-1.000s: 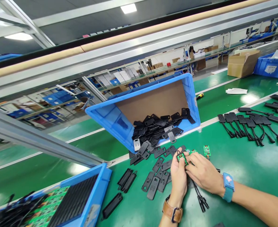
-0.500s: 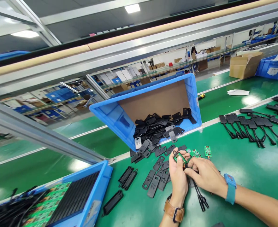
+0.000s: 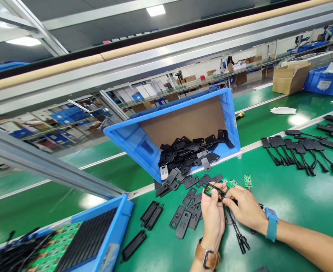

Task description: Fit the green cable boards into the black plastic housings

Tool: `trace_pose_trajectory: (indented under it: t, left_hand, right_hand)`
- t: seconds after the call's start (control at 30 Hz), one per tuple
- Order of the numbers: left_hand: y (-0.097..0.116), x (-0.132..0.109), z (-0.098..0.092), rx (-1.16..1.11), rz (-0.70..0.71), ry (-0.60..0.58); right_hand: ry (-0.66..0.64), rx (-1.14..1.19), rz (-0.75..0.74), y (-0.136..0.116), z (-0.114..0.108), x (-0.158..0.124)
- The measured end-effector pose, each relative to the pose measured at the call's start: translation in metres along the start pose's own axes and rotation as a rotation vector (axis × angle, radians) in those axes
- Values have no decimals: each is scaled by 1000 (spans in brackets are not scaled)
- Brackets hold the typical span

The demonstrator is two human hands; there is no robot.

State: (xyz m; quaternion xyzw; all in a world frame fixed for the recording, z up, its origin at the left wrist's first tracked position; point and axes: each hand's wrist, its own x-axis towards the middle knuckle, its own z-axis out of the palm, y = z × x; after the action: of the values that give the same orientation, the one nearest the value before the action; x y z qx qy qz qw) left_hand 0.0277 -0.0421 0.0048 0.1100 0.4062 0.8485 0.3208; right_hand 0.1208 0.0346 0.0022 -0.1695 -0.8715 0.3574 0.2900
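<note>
My left hand [image 3: 212, 214] is closed around a small green circuit board [image 3: 211, 190], held a little above the green table. My right hand [image 3: 245, 209] pinches at the board's right end, where a black cable [image 3: 237, 230] runs down from under the hands to the table. Two more green circuit boards [image 3: 248, 181] lie just beyond my fingers. Loose black plastic shells [image 3: 186, 217] are scattered to the left of my left hand.
A tilted blue bin [image 3: 132, 138] spills black shells onto the table. A second blue bin [image 3: 109, 234] at lower left holds green boards and black parts. Cabled black parts [image 3: 299, 149] lie in a row at right. A cardboard box [image 3: 291, 77] and white gloves [image 3: 283, 110] sit farther back.
The board in my hands has turned and tilted. Both hands shifted slightly left, with my right fingers working at the board's end.
</note>
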Motion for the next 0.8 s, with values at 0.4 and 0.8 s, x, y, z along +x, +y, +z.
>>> trace_pose_trajectory:
  t: [0.4, 0.8]
  left_hand:
    - [2, -9, 10, -96, 15, -44]
    - [4, -9, 10, -177, -71, -15]
  right_hand:
    - [105, -101, -220, 4, 1, -3]
    - [119, -70, -179, 9, 3, 0]
